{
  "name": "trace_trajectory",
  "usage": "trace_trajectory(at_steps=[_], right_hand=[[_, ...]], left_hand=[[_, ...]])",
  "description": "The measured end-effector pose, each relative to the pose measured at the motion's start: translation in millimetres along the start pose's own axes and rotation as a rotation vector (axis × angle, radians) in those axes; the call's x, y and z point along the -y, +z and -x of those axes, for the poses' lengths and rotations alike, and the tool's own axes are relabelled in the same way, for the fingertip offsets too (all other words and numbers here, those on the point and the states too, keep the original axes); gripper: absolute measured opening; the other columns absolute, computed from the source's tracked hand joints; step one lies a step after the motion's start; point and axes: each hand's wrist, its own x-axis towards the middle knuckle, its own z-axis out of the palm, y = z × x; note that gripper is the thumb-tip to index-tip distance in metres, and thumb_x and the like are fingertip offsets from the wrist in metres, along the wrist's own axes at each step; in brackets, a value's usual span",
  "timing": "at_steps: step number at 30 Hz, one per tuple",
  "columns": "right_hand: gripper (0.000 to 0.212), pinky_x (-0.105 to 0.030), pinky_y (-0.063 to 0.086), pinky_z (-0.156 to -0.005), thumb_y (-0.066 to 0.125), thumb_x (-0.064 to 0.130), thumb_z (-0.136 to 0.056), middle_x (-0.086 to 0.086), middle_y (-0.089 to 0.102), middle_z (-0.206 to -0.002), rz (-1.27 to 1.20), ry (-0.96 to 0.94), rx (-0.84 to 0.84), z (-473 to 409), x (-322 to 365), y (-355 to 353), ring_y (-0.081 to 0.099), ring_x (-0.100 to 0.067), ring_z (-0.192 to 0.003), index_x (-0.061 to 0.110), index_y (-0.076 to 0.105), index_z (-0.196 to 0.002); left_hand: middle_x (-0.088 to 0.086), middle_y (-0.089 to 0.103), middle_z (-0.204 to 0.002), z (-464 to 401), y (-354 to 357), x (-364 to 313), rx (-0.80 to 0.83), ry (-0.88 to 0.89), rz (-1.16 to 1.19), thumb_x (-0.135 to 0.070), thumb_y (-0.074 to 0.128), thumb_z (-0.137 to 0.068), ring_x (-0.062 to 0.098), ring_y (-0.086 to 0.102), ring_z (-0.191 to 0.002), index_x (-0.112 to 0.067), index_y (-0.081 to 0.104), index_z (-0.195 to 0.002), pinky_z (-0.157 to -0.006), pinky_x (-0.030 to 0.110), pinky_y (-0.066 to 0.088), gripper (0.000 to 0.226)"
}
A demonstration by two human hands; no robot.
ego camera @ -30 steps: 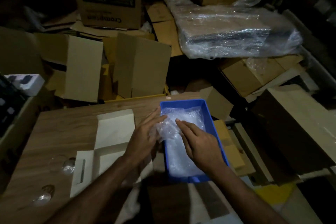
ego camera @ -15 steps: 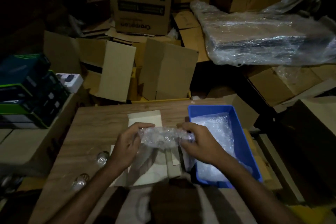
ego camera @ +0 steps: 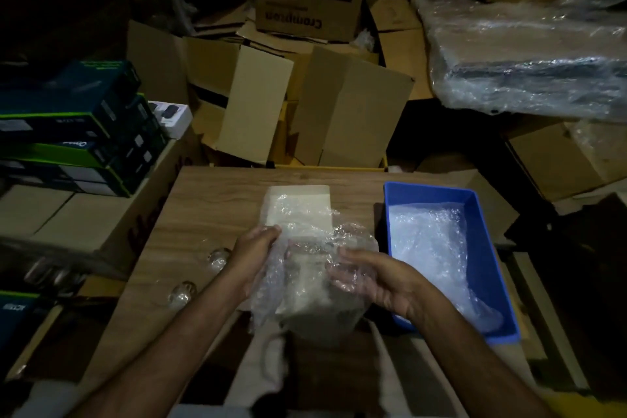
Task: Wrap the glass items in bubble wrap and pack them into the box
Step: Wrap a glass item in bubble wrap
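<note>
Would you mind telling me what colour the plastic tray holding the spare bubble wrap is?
Blue; the tray shows clearly in the head view, right of the hands.

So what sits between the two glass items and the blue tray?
In the head view, both hands, left hand and right hand, spread a bubble wrap sheet over the flat white box.

You hold a crumpled, clear sheet of bubble wrap (ego camera: 307, 268) spread between your left hand (ego camera: 254, 256) and right hand (ego camera: 376, 278), above the flat, pale box (ego camera: 298, 205) that lies unfolded on the surface. Two small glass items (ego camera: 219, 258) (ego camera: 181, 293) lie bare on the wood left of your left wrist, near each other but apart, too dim to make out in shape.
</note>
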Motion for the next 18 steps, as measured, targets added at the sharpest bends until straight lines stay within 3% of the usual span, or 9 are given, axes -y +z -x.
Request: trace_trajectory(at_steps=[2,5,6,8,10,13,15,18], right_hand=[[0.034,-0.035,0.06,-0.088,0.075,-0.001,-0.082,-0.02,0.074,-0.113,0.106,0.024,-0.111,-5,-1,3,0.073,-0.03,-0.1,-0.007,0.068,-0.115],[0.037,-0.036,0.062,-0.083,0.072,-0.003,-0.084,-0.022,0.073,-0.113,-0.007,-0.06,-0.26,-13,0,4,0.075,-0.028,-0.092,-0.007,0.065,-0.12],[0.044,-0.039,0.063,-0.084,0.076,0.001,-0.083,-0.021,0.073,-0.115,-0.019,-0.117,-0.302,-14,-1,4,0.075,-0.03,-0.096,-0.005,0.062,-0.125],[0.083,-0.049,0.061,-0.087,0.089,0.014,-0.071,-0.017,0.07,-0.122,0.039,-0.191,-0.366,-17,-10,-1,0.072,-0.034,-0.103,0.01,0.048,-0.143],[0.114,-0.05,0.061,-0.085,0.095,0.017,-0.058,-0.01,0.061,-0.134,0.118,-0.247,-0.409,-14,-17,-5,0.068,-0.032,-0.11,0.033,0.032,-0.151],[0.097,-0.04,0.063,-0.079,0.084,-0.001,-0.074,-0.004,0.062,-0.131,0.125,-0.37,-0.397,-8,-16,-13,0.068,-0.029,-0.112,0.035,0.035,-0.149],[0.083,-0.041,0.062,-0.084,0.076,-0.004,-0.083,-0.003,0.064,-0.127,0.272,-0.444,-0.41,-6,-12,-20,0.069,-0.027,-0.109,0.037,0.04,-0.145],[0.039,-0.05,0.059,-0.089,0.07,0.002,-0.091,-0.008,0.072,-0.112,0.61,-0.565,-0.416,-10,-10,-30,0.072,-0.024,-0.1,0.025,0.062,-0.122]], left_hand=[[0.008,0.07,-0.078,2,-3,4,0.0,-0.093,0.023,-0.023,0.054,-0.103,0.018,0.068,-0.065,-0.006,0.072,-0.095,-0.051,0.02,0.051,0.026],[0.009,0.071,-0.09,-3,-12,9,-0.032,-0.158,0.018,-0.028,0.058,-0.1,0.021,0.065,-0.07,-0.011,0.071,-0.107,-0.053,0.021,0.052,0.022],[0.01,0.073,-0.097,-5,-14,11,-0.055,-0.127,-0.01,-0.03,0.061,-0.099,0.022,0.068,-0.076,-0.012,0.069,-0.11,-0.059,0.024,0.057,0.023],[0.011,0.072,-0.114,-8,-23,17,-0.104,-0.05,-0.095,-0.033,0.066,-0.096,0.024,0.07,-0.094,-0.015,0.064,-0.118,-0.083,0.037,0.059,0.028],[0.008,0.07,-0.121,-5,-30,17,-0.104,0.003,-0.116,-0.027,0.066,-0.097,0.021,0.071,-0.096,-0.02,0.052,-0.13,-0.082,0.039,0.058,0.036],[-0.02,0.068,-0.108,-1,-41,19,0.0,0.067,-0.104,-0.013,0.058,-0.101,0.011,0.07,-0.091,-0.034,0.031,-0.15,-0.069,0.026,0.056,0.06],[-0.03,0.061,-0.109,1,-47,21,0.039,0.131,-0.087,-0.006,0.057,-0.1,0.001,0.07,-0.087,-0.04,0.032,-0.149,-0.066,0.021,0.056,0.064],[-0.011,0.059,-0.126,1,-49,24,0.042,0.205,-0.099,-0.004,0.059,-0.098,-0.002,0.067,-0.092,-0.034,0.052,-0.138,-0.068,0.019,0.055,0.05]])
